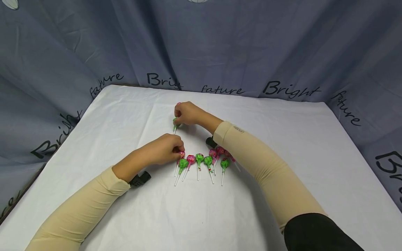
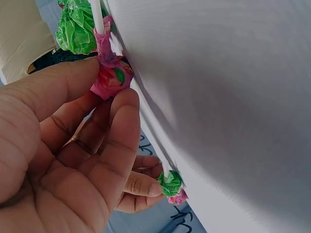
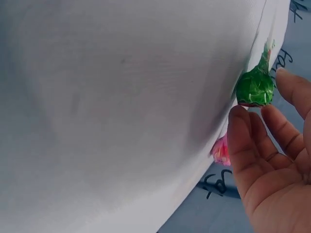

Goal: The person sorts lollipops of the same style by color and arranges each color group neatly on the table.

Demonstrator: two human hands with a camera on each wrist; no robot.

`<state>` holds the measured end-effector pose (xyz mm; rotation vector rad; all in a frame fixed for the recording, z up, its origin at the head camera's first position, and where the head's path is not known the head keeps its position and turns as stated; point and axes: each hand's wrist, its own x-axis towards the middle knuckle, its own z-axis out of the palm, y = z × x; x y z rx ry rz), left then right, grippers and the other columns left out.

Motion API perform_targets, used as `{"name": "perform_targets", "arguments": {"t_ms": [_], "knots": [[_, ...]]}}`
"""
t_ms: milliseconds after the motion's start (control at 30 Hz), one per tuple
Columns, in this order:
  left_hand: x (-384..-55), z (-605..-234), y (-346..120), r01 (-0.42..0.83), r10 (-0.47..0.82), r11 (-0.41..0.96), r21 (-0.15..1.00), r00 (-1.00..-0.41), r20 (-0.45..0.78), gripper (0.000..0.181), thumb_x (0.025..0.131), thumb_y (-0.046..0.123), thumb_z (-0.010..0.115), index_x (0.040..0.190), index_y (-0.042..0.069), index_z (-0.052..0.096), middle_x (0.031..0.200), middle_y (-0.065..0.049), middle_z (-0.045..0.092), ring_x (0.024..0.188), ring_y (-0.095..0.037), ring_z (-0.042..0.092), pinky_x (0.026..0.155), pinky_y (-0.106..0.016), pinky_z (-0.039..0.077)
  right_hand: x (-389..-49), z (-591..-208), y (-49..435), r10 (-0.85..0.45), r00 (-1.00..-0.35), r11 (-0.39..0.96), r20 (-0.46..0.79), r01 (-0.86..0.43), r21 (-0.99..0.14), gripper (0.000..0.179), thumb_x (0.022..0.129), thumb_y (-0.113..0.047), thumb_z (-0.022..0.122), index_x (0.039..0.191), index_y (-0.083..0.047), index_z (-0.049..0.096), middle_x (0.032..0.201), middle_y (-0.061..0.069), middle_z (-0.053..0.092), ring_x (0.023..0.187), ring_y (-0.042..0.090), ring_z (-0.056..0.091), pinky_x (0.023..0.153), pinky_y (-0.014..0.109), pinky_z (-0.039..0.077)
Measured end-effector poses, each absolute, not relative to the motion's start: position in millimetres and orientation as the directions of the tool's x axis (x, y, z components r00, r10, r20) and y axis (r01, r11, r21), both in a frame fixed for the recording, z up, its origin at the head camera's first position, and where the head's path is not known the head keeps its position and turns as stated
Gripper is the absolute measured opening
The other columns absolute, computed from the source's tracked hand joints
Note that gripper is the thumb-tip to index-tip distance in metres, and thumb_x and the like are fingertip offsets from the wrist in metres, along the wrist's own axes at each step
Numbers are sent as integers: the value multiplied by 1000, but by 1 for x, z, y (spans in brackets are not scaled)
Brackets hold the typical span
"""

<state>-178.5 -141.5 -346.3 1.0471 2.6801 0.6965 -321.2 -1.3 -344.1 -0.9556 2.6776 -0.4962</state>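
My left hand (image 1: 164, 148) pinches the head of a pink lollipop (image 2: 114, 77) between thumb and fingers, at the left end of a loose row. Right beside it lies a green lollipop (image 1: 183, 164), its stick pointing toward me. Farther back on the table, my right hand (image 1: 190, 113) has its thumb and fingers around the head of another green lollipop (image 3: 255, 87). The fingertips are at the wrapper's base and the thumb is close along its side. Just beyond those fingers a pink lollipop (image 3: 221, 150) shows, partly hidden by the hand.
More pink (image 1: 190, 159) and green lollipops (image 1: 199, 158) lie in the row on the white tablecloth (image 1: 150, 216). Several pink ones bunch at its right, partly under my right forearm (image 1: 260, 164). A grey curtain (image 1: 220, 45) with printed words hangs behind the table's far edge.
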Motion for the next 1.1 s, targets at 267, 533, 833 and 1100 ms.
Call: {"name": "perform_targets", "arguments": {"t_ms": [267,533,833,1100], "knots": [[-181,-347,-140,595,680,641,485,-733,1,3,89,6,69,87,4,71,82,2,59,77,-13,53,72,-29,46,-325,-334,19,-632,-770,719,-90,-538,-441,20,90,-25,74,94,-9,63,93,4,62,84,18,52,75,30,43],[-180,-348,-143,564,662,653,506,-749,-19,4,89,7,71,90,3,70,82,2,59,78,-14,53,72,-29,46,-308,-316,56,-616,-781,708,-103,-492,-506,22,90,-27,74,101,-10,65,103,4,66,92,19,59,77,34,49],[-179,-349,-141,560,657,656,505,-754,-17,4,89,7,71,90,3,70,83,2,60,77,-13,53,71,-29,46,-273,-311,105,-597,-796,695,-104,-448,-562,26,90,-28,74,108,-10,66,107,1,66,99,17,62,81,36,51],[-176,-348,-140,555,651,653,515,-759,-9,3,89,5,71,91,2,70,84,1,60,77,-13,53,70,-29,46,-242,-318,147,-603,-787,706,-127,-452,-546,26,90,-20,75,110,-6,67,105,2,67,100,19,63,85,39,51]]}}
